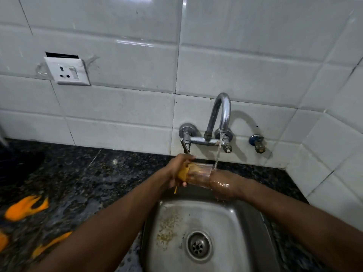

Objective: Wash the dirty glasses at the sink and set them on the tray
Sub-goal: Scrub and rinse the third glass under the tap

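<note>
While water runs down from the tap on the wall behind the sink, a person holds a clear drinking glass under it. The glass lies on its side in the air, just above the back edge of the sink. Its open end points to the right, and the thin stream of water lands right at that end.

The left hand is curled round the bottom end of the glass and grips it. An orange mess sits at that end, and an orange drip hangs under the hand. The right hand is wet and shiny. Its fingers are pushed inside the glass through the open end. I cannot tell if those fingers are straight or bent in there.

The steel sink has a round drain in the middle and small brown bits of food on its left side. The dark speckled counter lies to the left of the sink, with blurry orange pieces on it. High up and to the left of the sink, a white plug socket sits on the white wall tiles.
</note>
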The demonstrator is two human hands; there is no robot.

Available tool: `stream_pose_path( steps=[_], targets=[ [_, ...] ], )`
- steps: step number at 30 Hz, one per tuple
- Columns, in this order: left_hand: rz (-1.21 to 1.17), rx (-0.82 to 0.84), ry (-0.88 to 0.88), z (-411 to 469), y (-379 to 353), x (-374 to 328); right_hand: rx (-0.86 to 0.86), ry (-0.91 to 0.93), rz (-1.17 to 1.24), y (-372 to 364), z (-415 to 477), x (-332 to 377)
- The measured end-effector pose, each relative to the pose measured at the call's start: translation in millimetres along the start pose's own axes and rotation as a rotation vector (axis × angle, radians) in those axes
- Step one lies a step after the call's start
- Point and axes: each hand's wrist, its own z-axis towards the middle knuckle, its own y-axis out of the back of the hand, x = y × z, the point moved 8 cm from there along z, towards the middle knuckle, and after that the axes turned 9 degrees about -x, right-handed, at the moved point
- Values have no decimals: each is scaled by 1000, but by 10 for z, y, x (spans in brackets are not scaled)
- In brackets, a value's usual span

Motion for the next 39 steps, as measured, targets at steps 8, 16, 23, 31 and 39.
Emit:
stream_pose_path(
  steps=[8, 16, 23, 31, 39],
  targets=[
    [182, -124, -21, -69, 18, -20, -79, 30, 9, 81, 16, -6],
    [100, -179, -258, -47, 5, -223, -67, 93, 30, 92, 40, -31],
    [-49, -108, -180, 21, -16, -181, -126, 68, 85, 155, 73, -69],
    [99, -174, -63, 2, 26, -117, -215, 145, -255, 171, 51, -33],
    [65, -292, -256, 3, 72, -262, -175, 145, -66, 218, 86, 53]
  ],
)
